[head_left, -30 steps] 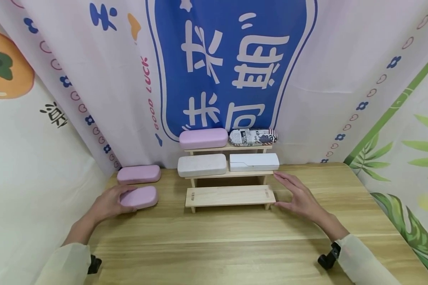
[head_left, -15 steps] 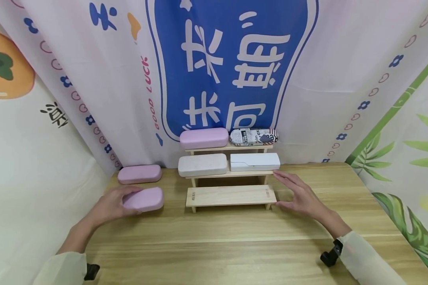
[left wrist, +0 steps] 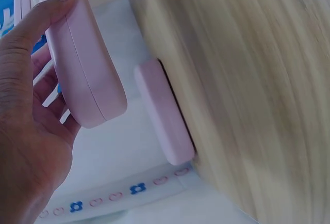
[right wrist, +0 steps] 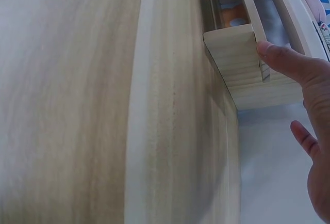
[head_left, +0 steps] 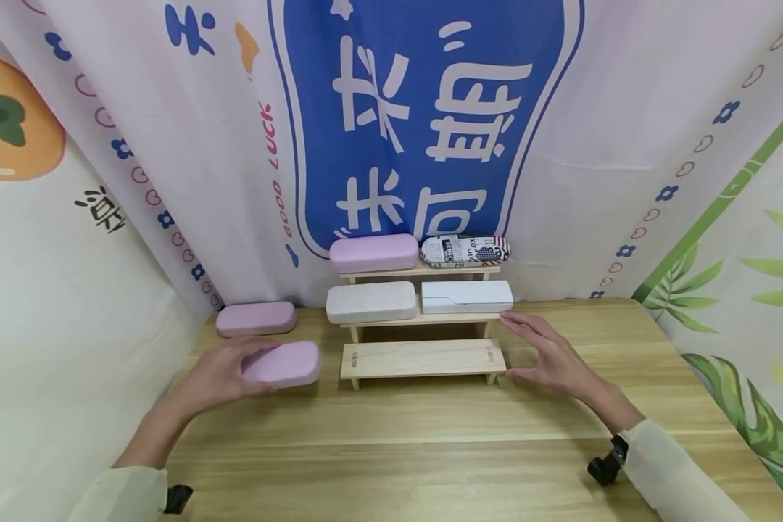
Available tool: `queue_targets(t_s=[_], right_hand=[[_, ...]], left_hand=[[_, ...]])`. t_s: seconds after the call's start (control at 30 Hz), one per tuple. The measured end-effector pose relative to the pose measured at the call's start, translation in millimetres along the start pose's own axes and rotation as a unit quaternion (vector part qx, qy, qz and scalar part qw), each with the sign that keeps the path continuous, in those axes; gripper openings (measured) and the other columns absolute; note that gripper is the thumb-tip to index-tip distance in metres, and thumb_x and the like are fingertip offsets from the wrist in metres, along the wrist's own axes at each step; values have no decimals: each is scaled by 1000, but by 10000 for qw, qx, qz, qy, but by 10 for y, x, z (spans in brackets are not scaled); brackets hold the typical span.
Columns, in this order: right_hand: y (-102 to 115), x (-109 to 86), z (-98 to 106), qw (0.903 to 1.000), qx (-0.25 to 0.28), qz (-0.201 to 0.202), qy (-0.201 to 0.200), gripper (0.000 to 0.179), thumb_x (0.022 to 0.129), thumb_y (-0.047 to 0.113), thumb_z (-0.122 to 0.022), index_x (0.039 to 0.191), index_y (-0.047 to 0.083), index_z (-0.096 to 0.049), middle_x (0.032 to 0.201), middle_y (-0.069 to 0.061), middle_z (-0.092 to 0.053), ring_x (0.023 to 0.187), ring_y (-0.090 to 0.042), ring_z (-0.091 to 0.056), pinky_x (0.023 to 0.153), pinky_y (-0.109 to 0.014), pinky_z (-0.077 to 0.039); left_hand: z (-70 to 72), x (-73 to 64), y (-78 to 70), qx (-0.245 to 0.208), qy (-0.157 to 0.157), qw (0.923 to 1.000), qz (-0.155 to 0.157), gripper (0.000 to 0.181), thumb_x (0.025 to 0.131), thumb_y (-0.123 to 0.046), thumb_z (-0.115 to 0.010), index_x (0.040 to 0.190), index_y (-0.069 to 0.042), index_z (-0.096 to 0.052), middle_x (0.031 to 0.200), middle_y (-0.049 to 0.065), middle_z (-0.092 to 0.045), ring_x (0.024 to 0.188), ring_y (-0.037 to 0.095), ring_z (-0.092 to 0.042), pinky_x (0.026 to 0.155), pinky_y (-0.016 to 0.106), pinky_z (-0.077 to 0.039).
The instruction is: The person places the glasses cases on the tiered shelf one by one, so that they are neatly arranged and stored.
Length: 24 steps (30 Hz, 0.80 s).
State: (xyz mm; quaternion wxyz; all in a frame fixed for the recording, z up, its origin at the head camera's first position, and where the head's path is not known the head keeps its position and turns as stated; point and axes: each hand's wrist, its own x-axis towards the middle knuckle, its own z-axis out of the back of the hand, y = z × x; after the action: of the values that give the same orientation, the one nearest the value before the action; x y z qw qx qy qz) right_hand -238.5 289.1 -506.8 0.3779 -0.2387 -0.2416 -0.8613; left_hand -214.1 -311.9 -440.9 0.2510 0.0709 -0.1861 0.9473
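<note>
A pink glasses case [head_left: 286, 364] is in my left hand [head_left: 218, 373], gripped at its left end between thumb and fingers. In the left wrist view this case [left wrist: 85, 74] is held above the tabletop, its lid seam showing. Left of centre stands a three-step wooden stand [head_left: 424, 357] with a bare lowest step. My right hand [head_left: 551, 360] is at the stand's right end, fingers extended. The right wrist view shows its thumb [right wrist: 278, 58] touching the end of a step; some fingers are hidden there.
A second pink case [head_left: 256, 319] lies at the table's back left. The middle step bears an off-white case [head_left: 370, 302] and a white case [head_left: 466, 297]. On top are another pink case [head_left: 373, 253] and a newsprint-patterned case [head_left: 465, 251]. A printed curtain [head_left: 594, 145] hangs behind.
My left hand has lifted the pink glasses case and carried it rightward, toward the stand. The right hand stays at the stand's end almost unmoved.
</note>
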Motion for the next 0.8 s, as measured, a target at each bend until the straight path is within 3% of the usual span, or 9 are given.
queue_targets(t_s=[0.4, 0.8], right_hand=[[-44, 0, -43, 9998, 162, -73, -5, 109, 56, 16, -106, 151, 0, -54, 154, -17, -53, 137, -35, -52, 124, -16, -24], [-20, 23, -27, 9987, 464, -175, -71, 108, 56, 14, -105, 151, 0, -55, 152, -19, -54, 135, -38, -52, 123, -16, -26]], left_hand=[[-31, 90, -236, -39, -167, 9993, -329, 76, 67, -33, -101, 133, -8, -73, 133, 16, -73, 120, 39, -69, 97, 57, -56], [-153, 217, -400, -115, -263, 9968, -742, 74, 68, -33, -101, 131, -7, -74, 127, 11, -76, 116, 32, -71, 94, 52, -59]])
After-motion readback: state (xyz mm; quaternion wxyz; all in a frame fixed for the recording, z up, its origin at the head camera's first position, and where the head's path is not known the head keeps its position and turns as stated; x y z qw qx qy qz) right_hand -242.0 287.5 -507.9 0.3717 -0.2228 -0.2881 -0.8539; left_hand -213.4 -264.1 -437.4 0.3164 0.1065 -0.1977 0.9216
